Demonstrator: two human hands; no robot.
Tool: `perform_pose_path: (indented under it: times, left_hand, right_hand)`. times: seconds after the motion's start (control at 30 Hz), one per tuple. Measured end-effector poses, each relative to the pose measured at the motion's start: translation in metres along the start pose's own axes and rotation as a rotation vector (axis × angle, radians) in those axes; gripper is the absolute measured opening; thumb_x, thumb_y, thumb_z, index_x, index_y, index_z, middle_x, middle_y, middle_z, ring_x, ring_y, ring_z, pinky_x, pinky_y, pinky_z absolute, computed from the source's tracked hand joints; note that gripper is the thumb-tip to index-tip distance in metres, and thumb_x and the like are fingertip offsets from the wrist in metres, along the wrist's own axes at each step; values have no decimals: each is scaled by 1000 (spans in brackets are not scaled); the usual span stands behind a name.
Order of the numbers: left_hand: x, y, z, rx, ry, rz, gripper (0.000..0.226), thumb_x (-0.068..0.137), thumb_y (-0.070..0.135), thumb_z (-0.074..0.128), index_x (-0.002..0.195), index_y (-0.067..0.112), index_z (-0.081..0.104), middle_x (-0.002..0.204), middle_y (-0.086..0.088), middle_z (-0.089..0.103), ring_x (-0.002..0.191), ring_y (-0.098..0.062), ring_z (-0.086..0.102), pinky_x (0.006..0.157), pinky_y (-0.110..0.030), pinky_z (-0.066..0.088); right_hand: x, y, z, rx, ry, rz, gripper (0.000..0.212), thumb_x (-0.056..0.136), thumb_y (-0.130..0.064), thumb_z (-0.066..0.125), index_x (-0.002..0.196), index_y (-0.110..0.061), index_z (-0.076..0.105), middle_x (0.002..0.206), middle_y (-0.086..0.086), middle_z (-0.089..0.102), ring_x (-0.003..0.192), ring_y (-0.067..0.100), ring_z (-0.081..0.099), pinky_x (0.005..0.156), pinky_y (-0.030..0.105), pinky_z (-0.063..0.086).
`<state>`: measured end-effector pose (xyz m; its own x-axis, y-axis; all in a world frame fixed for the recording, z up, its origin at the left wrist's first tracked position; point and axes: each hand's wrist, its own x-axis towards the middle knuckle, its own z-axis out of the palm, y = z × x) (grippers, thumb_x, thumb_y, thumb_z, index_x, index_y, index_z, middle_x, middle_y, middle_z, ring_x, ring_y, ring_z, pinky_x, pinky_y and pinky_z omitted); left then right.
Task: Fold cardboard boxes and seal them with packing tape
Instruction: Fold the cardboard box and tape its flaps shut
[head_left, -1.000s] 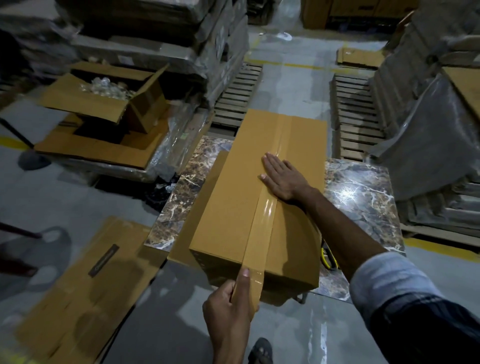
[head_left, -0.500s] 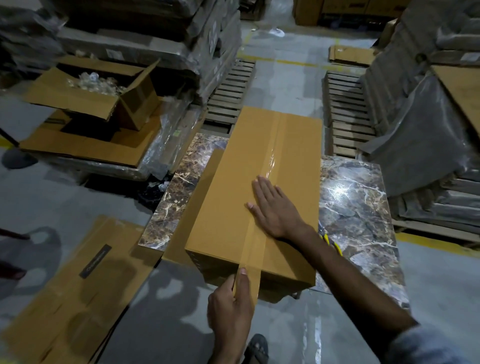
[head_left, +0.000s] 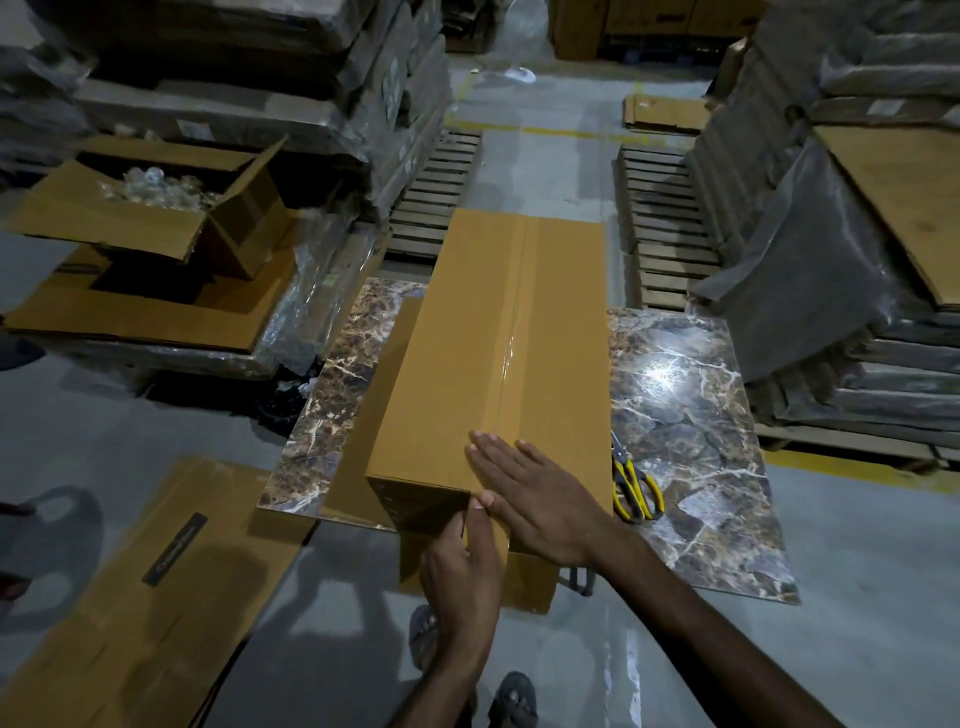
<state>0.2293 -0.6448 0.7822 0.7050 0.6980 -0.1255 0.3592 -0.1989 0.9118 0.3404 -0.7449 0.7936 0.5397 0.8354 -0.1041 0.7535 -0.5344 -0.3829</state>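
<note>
A long brown cardboard box lies lengthwise on a marble slab, its near end overhanging the slab. A strip of clear packing tape runs down the middle seam of its top. My right hand lies flat with straight fingers on the near end of the top, over the tape. My left hand is against the box's near end face, thumb pressing the tape end down over the edge.
Yellow-handled scissors lie on the slab right of the box. A flattened carton lies on the floor at the left. An open carton sits at the far left, wooden pallets and wrapped stacks behind.
My right hand slid along the tape toward me, from mid-box to the near edge. My left hand moved up against the end face, pressing the tape end down.
</note>
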Motion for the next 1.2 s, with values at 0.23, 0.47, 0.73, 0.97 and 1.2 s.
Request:
perform_pose_path:
  times: [0.23,0.47,0.73,0.97,1.2]
  left_hand:
    - [-9,-17,-18,-67,-189,27,37,104,58,45,94,38,75,84,13,77,83,-4,70,74,-37,55]
    - [-12,-44,-25,-3,-275,14,63,98,76,42,85,25,77,70,-2,75,70,-21,74,65,-50,55]
    - [-21,-49,-9,114,-106,-56,63,95,72,40,74,25,77,57,3,70,56,-10,69,52,-28,51]
    - [-16,-41,-5,-50,-156,-160,50,103,52,50,81,15,76,63,-3,73,59,-18,73,59,-33,54]
    - [-9,-38,-4,-53,-122,-193,49,99,52,57,70,15,70,52,10,56,54,-9,51,59,-32,39]
  right_hand:
    - [-15,-3,3,-88,-12,-64,65,110,-55,7,165,-23,-4,172,-7,-9,157,4,-13,130,40,2]
    - [-19,-1,1,-231,-23,-174,73,108,-64,15,165,-26,-10,172,-8,-12,157,11,-16,130,45,1]
    - [-24,6,1,-439,7,-296,78,106,-66,20,166,-19,1,173,-3,-9,160,20,-8,128,52,6]
    - [-37,8,19,-601,111,-245,86,103,-72,21,166,-15,5,174,2,-5,160,23,-8,128,51,-2]
    - [-43,10,25,-587,116,-267,105,95,-83,25,165,-8,3,173,7,-2,160,20,-7,129,43,-2]
